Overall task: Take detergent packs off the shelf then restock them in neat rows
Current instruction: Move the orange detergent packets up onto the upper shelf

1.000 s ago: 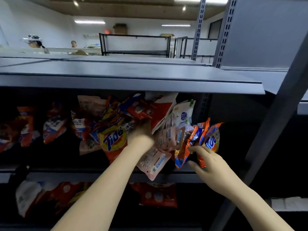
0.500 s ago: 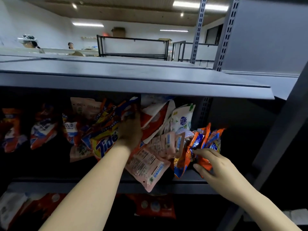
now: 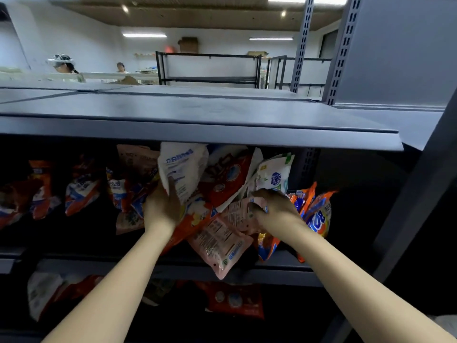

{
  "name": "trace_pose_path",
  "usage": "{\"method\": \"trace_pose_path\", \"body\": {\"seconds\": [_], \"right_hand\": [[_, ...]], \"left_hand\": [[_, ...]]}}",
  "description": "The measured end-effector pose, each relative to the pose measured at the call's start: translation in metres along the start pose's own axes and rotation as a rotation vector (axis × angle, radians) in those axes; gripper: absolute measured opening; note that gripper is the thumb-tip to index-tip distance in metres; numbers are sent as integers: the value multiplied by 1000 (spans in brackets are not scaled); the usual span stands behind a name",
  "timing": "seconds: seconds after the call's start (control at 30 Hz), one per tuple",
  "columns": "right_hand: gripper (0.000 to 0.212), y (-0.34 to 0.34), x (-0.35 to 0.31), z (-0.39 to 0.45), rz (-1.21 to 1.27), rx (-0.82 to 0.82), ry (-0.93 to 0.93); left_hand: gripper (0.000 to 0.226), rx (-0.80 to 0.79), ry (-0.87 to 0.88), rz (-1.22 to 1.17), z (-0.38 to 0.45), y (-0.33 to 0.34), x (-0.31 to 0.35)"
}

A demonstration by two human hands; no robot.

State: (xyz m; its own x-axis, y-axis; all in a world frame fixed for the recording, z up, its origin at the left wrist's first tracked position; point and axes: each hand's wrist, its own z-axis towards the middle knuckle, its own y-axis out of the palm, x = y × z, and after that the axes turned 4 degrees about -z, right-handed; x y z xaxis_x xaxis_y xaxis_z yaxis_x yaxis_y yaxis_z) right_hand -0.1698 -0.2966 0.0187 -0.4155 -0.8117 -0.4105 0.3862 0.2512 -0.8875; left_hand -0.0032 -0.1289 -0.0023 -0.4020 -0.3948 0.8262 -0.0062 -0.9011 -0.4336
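Mid-frame, the left hand (image 3: 162,206) has its grip curled around a white pack (image 3: 184,167). The right hand (image 3: 274,206) pinches a pink pack (image 3: 241,214). Both packs sit in the messy pile on the shelf (image 3: 284,259).

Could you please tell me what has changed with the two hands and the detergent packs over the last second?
The right hand left the orange packs at the right end, moved left and now grips the pink pack. The left hand shifted up from the Tide pack and now holds the white pack, thumb across its front. The lower pink pack still hangs over the shelf edge.
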Motion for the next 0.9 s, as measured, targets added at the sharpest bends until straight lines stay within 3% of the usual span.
{"method": "trace_pose_path", "body": {"seconds": [0.1,0.23,0.33,0.43,0.57,0.67,0.8,0.9], "right_hand": [[52,11,-11,25,-64,53,-72],[61,24,-16,55,-399,88,-279],[58,38,-17,68,-519,91,-290],[39,51,-22,69,-473,187,-271],[37,59,-19,76,-440,244,-223],[54,58,-9,94,-381,272,-123],[75,54,-8,106,-97,294,88],[91,51,-10,108,-59,274,150]], "left_hand": [[56,59,-41,-41,-11,-11,-4],[57,97,-78,19,-14,-23,-15],[58,100,-51,75,-13,-28,-18],[54,87,-43,89,-15,-31,-14],[53,38,-51,166,-17,-31,-6],[51,8,-29,198,-15,-33,-1],[53,-14,-23,241,-10,-32,-2],[52,-34,-15,257,-9,-31,-4]]}}
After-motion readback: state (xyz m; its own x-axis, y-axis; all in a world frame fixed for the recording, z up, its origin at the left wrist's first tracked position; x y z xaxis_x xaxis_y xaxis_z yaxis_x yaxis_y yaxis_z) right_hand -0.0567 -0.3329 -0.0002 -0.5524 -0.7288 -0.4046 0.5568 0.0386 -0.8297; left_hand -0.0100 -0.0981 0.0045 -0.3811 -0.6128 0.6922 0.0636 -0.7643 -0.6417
